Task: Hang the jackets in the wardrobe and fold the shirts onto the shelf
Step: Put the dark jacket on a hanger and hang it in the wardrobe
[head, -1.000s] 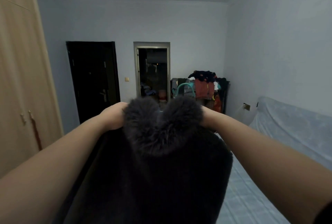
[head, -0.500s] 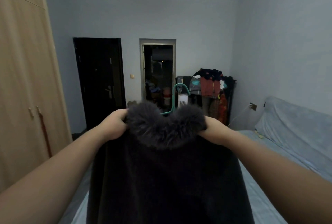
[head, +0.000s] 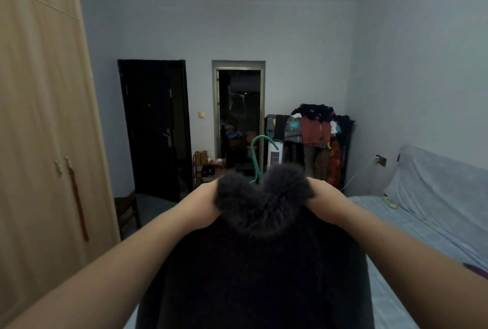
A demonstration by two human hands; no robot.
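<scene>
A black jacket [head: 258,276] with a dark grey fur collar [head: 260,204] hangs in front of me, held up at chest height. My left hand [head: 202,203] grips the collar's left side and my right hand [head: 326,202] grips its right side. A green hanger hook [head: 257,151] sticks up out of the neck between the two collar halves; the hanger's body is hidden inside the jacket. The wooden wardrobe [head: 39,130] stands at the left with its doors closed.
A bed with a pale blue cover [head: 422,223] lies at the right. A rack piled with clothes [head: 314,130] stands at the far wall beside an open doorway [head: 239,115]. A dark door [head: 154,128] is at the far left, a small stool [head: 126,210] beside the wardrobe.
The jacket and both hands have dropped a little in view, and more of the green hanger hook shows above the collar. My view has shifted right, away from the wardrobe.
</scene>
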